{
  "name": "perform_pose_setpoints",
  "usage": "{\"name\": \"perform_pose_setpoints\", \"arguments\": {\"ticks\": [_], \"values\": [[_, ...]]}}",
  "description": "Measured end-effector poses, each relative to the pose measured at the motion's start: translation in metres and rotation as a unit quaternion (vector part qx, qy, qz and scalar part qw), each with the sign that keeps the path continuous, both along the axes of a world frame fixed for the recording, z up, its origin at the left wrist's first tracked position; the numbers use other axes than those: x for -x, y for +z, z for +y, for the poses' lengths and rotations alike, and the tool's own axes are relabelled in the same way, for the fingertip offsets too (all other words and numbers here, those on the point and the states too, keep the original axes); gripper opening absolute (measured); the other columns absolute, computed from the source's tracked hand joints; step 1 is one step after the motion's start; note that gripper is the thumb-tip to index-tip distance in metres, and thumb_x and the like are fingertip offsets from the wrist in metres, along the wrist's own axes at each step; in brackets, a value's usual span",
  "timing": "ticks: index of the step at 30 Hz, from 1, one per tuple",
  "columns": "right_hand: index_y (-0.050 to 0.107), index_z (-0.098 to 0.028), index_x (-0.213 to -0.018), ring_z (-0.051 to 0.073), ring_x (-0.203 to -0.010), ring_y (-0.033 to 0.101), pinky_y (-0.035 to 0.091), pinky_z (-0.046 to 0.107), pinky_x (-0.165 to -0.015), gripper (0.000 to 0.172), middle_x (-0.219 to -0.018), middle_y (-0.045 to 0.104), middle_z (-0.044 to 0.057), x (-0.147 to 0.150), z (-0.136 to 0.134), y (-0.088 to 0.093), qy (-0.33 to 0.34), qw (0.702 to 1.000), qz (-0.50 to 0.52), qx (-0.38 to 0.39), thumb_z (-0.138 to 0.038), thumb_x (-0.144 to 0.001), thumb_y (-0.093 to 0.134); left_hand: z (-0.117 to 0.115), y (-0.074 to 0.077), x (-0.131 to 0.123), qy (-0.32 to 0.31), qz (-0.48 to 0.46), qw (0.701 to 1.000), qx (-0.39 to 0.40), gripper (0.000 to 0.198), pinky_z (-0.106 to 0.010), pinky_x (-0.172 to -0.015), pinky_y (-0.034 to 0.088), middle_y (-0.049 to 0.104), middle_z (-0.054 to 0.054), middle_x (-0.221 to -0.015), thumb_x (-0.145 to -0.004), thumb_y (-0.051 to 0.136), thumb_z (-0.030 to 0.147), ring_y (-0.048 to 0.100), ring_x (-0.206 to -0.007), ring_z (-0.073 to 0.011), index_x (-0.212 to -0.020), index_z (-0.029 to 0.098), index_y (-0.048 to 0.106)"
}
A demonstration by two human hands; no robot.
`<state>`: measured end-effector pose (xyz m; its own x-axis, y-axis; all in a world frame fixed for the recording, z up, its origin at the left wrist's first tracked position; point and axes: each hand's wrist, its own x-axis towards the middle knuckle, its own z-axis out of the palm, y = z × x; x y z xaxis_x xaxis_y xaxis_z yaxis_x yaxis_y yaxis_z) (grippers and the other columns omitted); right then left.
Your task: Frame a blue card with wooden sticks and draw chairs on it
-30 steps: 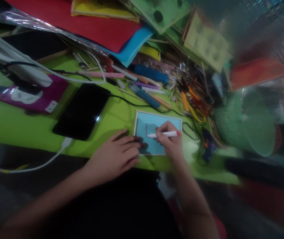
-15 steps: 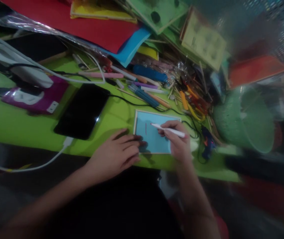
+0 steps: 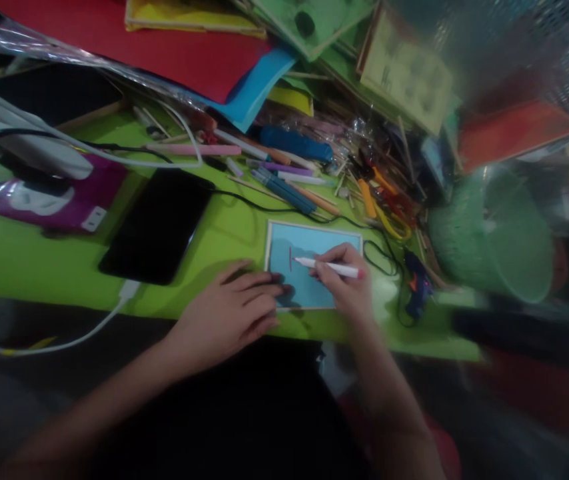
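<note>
A white marker [image 3: 335, 268] with a pink end is pinched in my right hand [image 3: 348, 283]. Its tip is at the surface of a light blue card [image 3: 309, 293] framed by thin pale strips, just right of a short upright red line [image 3: 290, 259]. My left hand [image 3: 237, 307] lies spread, its fingertips over the card's lower left edge. The card rests on the green tabletop [image 3: 234, 230] near the front edge.
Left of the card lies a black phone [image 3: 157, 227] with a white cable [image 3: 104, 330]. Pens [image 3: 287, 190], orange-handled pliers [image 3: 367, 199] and sticks crowd the back. A glue gun [image 3: 417, 287] and a green basket [image 3: 489, 233] are at right; a purple power strip [image 3: 54, 197] is at left.
The marker tip has moved down and slightly left, closer to the red line, with my right hand shifting left. My left hand stays at the card's edge. The view has shifted slightly.
</note>
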<state>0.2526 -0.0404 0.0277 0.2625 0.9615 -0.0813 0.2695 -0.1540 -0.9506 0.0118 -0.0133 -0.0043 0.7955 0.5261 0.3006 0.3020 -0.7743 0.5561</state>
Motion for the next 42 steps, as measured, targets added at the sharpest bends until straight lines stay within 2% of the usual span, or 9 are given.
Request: {"name": "perform_pose_setpoints", "arguments": {"ticks": [11,18,25,30,42], "values": [[0.062,-0.025,-0.084,0.017,-0.067,0.071,0.057,0.030,-0.063,0.019,-0.072,0.075,0.000,0.0005,-0.0005,-0.0010,0.002,1.000,-0.017,0.005,-0.038,-0.085,0.076,0.0002,0.0018,-0.0008,0.000,0.004,1.000,-0.009,0.025,-0.048,-0.124,0.039,0.080,0.001,-0.129,-0.111,0.051,0.037,0.069,-0.128,-0.0229,-0.100,0.024,0.069],[0.062,-0.025,-0.083,0.017,-0.068,0.071,0.055,0.029,-0.062,0.018,-0.073,0.075,0.000,0.0017,0.0002,0.0014,0.011,0.999,-0.035,0.015,-0.037,-0.084,0.076,0.0008,0.0021,0.0003,-0.001,0.001,1.000,0.006,0.021,-0.048,-0.127,0.036,0.080,0.000,-0.129,-0.108,0.055,0.032,0.068,-0.129,-0.0227,-0.100,0.025,0.072],[0.063,-0.024,-0.083,0.016,-0.066,0.069,0.052,0.029,-0.061,0.013,-0.073,0.074,-0.001,0.0027,0.0000,0.0022,0.012,0.998,-0.050,0.018,-0.033,-0.083,0.073,0.0010,0.0015,-0.0006,0.003,-0.009,1.000,-0.023,0.024,-0.049,-0.122,0.041,0.081,0.001,-0.127,-0.110,0.051,0.036,0.070,-0.126,-0.0237,-0.098,0.024,0.069],[0.063,-0.024,-0.082,0.015,-0.063,0.066,0.049,0.028,-0.059,0.012,-0.072,0.073,-0.001,0.0029,0.0003,0.0026,0.017,0.998,-0.060,0.016,-0.032,-0.083,0.072,0.0006,0.0010,-0.0005,0.002,-0.008,1.000,-0.016,0.023,-0.048,-0.124,0.038,0.080,0.002,-0.128,-0.110,0.051,0.035,0.068,-0.128,-0.0225,-0.100,0.024,0.069],[0.062,-0.024,-0.084,0.016,-0.067,0.069,0.053,0.029,-0.062,0.015,-0.073,0.073,-0.001,0.0009,0.0012,0.0003,0.016,1.000,-0.002,-0.001,-0.034,-0.084,0.075,0.0006,0.0027,-0.0014,0.006,-0.002,1.000,-0.017,0.027,-0.047,-0.121,0.038,0.080,0.003,-0.129,-0.112,0.048,0.037,0.068,-0.127,-0.0224,-0.096,0.024,0.066]]}}
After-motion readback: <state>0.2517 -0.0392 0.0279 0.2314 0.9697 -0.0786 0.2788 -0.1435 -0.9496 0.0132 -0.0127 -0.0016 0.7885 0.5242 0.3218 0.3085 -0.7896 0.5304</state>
